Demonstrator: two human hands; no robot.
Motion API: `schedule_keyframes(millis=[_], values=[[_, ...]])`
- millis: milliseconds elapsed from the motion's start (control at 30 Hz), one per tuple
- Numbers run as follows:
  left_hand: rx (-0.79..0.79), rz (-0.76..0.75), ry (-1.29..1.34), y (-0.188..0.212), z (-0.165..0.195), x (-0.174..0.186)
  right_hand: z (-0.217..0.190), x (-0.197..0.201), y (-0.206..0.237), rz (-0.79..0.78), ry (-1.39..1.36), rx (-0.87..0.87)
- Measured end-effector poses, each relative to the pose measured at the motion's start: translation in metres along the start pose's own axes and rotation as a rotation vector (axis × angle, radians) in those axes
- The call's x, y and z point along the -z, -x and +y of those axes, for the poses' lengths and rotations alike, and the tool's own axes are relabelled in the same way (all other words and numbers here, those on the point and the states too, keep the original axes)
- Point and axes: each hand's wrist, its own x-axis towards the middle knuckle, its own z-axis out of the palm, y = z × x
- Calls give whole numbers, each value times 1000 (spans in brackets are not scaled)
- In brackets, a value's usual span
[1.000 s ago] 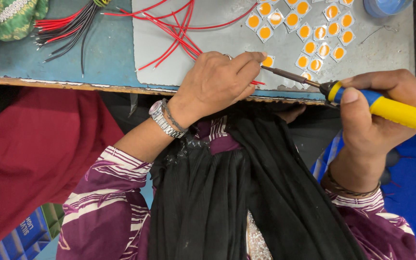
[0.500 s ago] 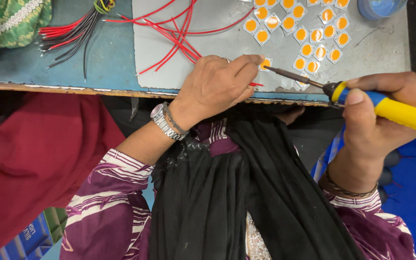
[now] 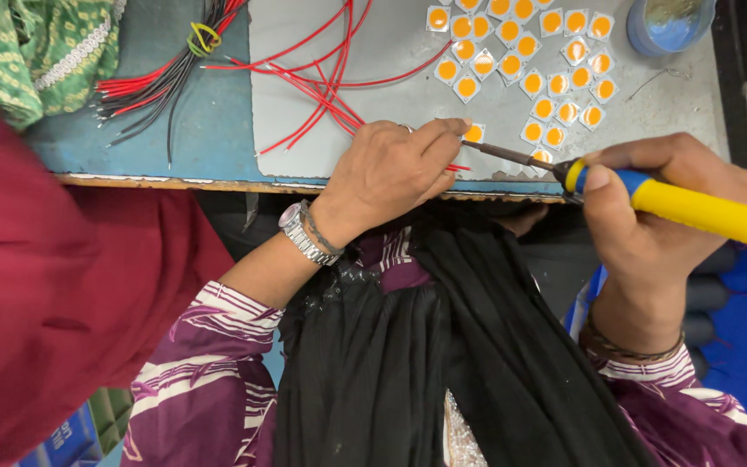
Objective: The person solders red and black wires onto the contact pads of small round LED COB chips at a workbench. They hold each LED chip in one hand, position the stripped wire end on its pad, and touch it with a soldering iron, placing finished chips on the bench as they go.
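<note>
My right hand (image 3: 659,207) grips a soldering iron (image 3: 702,212) with a yellow and blue handle; its metal tip reaches left toward a small square yellow chip (image 3: 475,133) on the grey metal sheet (image 3: 408,69). My left hand (image 3: 391,169) rests on the sheet's front edge, fingers pinched at a red wire (image 3: 457,167) beside that chip. A silver watch sits on the left wrist. Several more yellow chips (image 3: 529,52) lie spread over the sheet farther back.
Loose red wires (image 3: 322,78) cross the sheet. A bundle of red and black wires (image 3: 166,73) lies on the blue bench to the left, beside green cloth (image 3: 36,43). A blue round tin (image 3: 672,22) stands at the back right. Maroon fabric (image 3: 54,285) fills the left.
The view has shifted slightly, and more maroon fabric now covers the left. Both hands stay at the same chip, the iron's tip still pointing at it.
</note>
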Motion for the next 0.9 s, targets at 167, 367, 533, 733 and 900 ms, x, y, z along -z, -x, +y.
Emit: schedule_keyframes(millis=[167, 367, 533, 733, 900], values=[[5, 2, 1, -3, 0, 3, -3, 0, -7, 17, 36, 12], [14, 3, -6, -1, 1, 2, 0, 1, -2, 57, 9, 37], [15, -2, 4, -2, 0, 2, 0, 0, -5, 22, 1, 39], [17, -11, 12, -2, 1, 2, -6, 0, -9, -2, 26, 24], [19, -15, 8, -3, 1, 4, -7, 0, -13, -15, -10, 38]])
